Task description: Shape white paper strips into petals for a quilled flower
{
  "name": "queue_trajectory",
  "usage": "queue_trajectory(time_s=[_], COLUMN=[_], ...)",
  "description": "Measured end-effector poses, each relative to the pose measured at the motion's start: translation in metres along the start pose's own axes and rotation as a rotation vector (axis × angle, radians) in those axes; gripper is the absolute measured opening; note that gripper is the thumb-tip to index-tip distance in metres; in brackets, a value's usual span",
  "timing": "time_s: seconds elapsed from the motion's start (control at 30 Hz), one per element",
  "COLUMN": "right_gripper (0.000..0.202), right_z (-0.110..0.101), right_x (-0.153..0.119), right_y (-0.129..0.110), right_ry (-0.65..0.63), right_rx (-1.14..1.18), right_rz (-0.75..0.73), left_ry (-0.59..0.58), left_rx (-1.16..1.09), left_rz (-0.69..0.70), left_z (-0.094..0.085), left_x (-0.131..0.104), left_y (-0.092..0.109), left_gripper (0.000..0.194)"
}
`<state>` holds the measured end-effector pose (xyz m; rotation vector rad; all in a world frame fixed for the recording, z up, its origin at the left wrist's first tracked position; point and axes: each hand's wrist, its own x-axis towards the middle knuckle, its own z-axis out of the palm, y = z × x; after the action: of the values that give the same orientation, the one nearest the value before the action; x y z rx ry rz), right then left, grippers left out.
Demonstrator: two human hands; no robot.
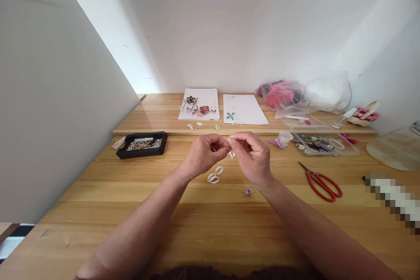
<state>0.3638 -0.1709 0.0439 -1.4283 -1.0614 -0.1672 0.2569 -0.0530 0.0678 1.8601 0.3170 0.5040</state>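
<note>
My left hand (207, 152) and my right hand (254, 155) meet fingertip to fingertip above the wooden table (197, 227). Both are closed in a pinch. What lies between the fingertips is too small to make out. Just beyond them is a small pale leaf-shaped piece (217, 127) on the raised shelf's edge. White looped pieces (215, 175) lie on the table below and between my hands, and another white piece (232, 155) shows partly behind my right hand. A small purple spool (248, 191) rests nearer to me.
A black tray of beads (141, 145) sits at the left. Red-handled scissors (323, 186) and a clear box of supplies (349, 148) are at the right. Behind stand papers (247, 107) with flower ornaments (203, 110), plastic bags (284, 96) and a small basket (364, 115).
</note>
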Motion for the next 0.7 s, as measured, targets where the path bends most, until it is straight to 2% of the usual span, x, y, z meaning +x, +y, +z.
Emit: queue_trajectory(time_s=[0.3,0.7], right_gripper=[0.006,0.005], right_z=[0.0010,0.0004], right_x=[-0.0010,-0.0013], right_y=[0.0046,0.0061], right_ry=[-0.007,-0.016], right_rx=[0.031,0.015], right_rz=[-0.040,-0.062], left_ry=[-0.004,-0.062], left_rx=[-0.066,-0.211], left_rz=[-0.018,-0.157], left_z=[0.0032,-0.0005], left_x=[0.0007,0.0009], left_y=[-0.0035,-0.0001], left_gripper=[0.025,0.024])
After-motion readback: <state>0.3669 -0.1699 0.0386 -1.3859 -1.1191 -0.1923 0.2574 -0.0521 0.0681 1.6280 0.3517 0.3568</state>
